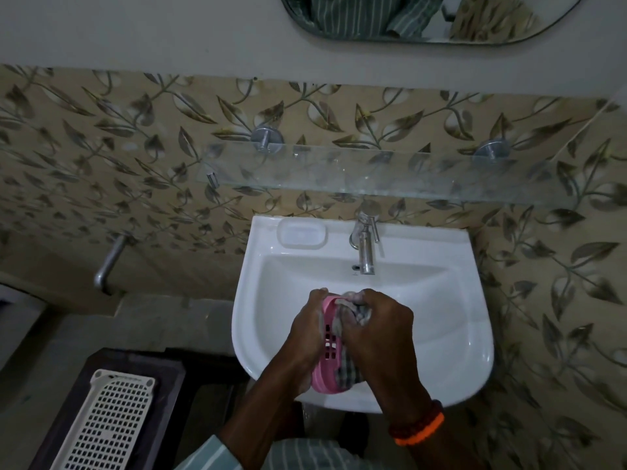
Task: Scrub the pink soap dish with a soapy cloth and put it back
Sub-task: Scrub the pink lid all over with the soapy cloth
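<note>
Sleeve: striped cuff at the lower edge, nearest the camera.
Right wrist: carries an orange bead band.
Perforated tray: white, lies on a dark stand to the lower left, well apart from the work.
Left hand: fingers closed around the outer long edge of the soap dish, thumb side hidden behind it.
Soap dish: pink plastic, slotted base, held on edge above the front half of the basin, not resting on it.
Right hand: closed on the bunched cloth, pressing it into the dish's hollow side.
Cloth: checked, wet and limp; foam shows near the fingertips at its upper end.
Handling, judged: the dish is likely light and stiff, with thin walls that may flex; soap film should make it slippery.
Grip, judged: hold across the two long rims, fingers hooked over the edge or into the slots, rather than pinching a wet flat face.
Risk, judged: a slip would drop the dish into the basin below, which would catch it.
Basin: white ceramic, wall-mounted.
Tap: chrome, at the rear centre; no water visibly running.
Moulded recess: rear left of the basin rim, empty; probably where the dish goes back.
Glass shelf: bare, on the leaf-patterned tiles above.
Mirror: farthest, at the top edge.
</note>
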The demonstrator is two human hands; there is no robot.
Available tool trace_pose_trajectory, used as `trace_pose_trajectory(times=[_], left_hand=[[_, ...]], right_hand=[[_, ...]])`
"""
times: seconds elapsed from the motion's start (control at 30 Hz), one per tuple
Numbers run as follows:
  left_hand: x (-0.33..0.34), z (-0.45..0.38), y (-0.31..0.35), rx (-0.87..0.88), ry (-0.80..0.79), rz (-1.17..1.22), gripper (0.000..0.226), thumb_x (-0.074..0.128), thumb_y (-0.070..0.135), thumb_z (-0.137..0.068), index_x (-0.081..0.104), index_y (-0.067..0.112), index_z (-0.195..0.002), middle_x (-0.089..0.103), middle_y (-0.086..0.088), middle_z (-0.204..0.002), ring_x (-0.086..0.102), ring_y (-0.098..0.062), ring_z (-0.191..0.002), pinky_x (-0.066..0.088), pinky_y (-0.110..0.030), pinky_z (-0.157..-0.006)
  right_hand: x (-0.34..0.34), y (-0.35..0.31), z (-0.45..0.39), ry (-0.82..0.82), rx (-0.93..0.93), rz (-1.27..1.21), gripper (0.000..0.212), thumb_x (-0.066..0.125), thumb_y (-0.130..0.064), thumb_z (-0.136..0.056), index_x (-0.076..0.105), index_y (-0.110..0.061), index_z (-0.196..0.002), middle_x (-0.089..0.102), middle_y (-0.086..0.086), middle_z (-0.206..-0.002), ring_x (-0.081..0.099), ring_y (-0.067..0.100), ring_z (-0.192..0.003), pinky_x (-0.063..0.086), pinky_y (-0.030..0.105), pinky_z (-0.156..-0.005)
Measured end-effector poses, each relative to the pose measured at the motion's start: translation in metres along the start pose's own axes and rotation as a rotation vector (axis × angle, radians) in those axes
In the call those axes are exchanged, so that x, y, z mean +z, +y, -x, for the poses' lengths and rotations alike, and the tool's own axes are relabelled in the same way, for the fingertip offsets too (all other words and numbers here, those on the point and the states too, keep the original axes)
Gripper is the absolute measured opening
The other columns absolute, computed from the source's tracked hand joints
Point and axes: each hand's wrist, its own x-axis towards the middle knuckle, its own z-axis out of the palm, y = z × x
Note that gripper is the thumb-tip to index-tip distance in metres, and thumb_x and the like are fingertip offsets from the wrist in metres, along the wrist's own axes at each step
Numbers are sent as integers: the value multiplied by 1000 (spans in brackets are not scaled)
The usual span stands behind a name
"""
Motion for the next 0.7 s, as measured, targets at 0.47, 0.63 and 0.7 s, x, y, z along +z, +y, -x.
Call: trace_pose_trajectory(times=[0.47, 0.63, 0.7], left_hand=[[-4, 4, -2, 13, 9, 7, 35, 48, 38, -103, 71, 17, -87, 75, -5, -78, 69, -23, -80, 55, -36, -78], [-10, -2, 0, -64, 11, 92, 35, 54, 24, -96, 63, 15, -63, 61, -5, -62, 60, -17, -58, 48, -27, -61], [-12, -2, 4, -80, 20, 107, 36, 53, 25, -93, 61, 17, -59, 57, -4, -60, 58, -17, -55, 47, -28, -60]], right_hand=[[6, -9, 9, -2, 69, -5, 7, 72, -14, -83, 65, -15, -80, 67, -3, -75, 65, 7, -70, 56, 20, -62], [8, -18, 24, -71, -124, -96, 15, 56, -8, -86, 69, -15, -87, 62, -7, -84, 63, 7, -79, 54, 19, -74], [7, -19, 26, -99, -197, -34, 19, 55, -7, -88, 72, -13, -96, 60, -8, -92, 62, 7, -86, 51, 15, -77]])
